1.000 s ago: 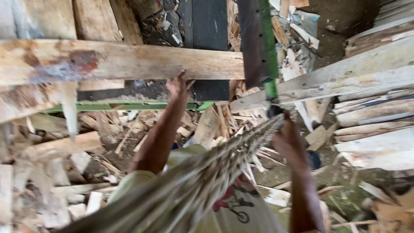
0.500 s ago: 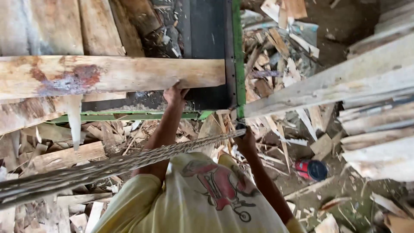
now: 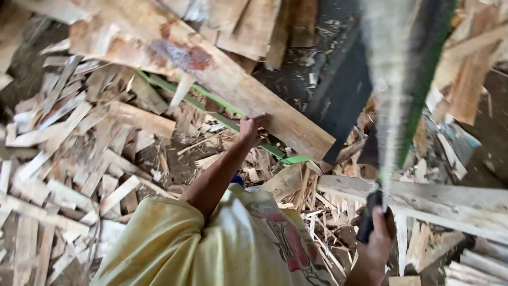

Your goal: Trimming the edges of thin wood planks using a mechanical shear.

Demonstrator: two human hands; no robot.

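My left hand (image 3: 251,127) grips the lower edge of a long pale wooden plank (image 3: 211,69) with a reddish stain, which lies slanting across a dark machine frame. My right hand (image 3: 377,233) is closed on the dark handle of a stick broom (image 3: 389,85). The broom's bundle of thin pale bristles points up and away from me, blurred by motion, in front of the frame's green edge. My yellow printed shirt (image 3: 233,249) fills the bottom middle of the view.
A dark frame with green bars (image 3: 344,90) stands under the plank. Heaps of wood offcuts and splinters (image 3: 79,159) cover the ground on the left and below. Another long pale plank (image 3: 444,204) lies at the right, with more boards stacked beyond it.
The broom has swung from lying low across my body to pointing upward at the right. My left hand has stayed on the plank. The view has tilted and turned.
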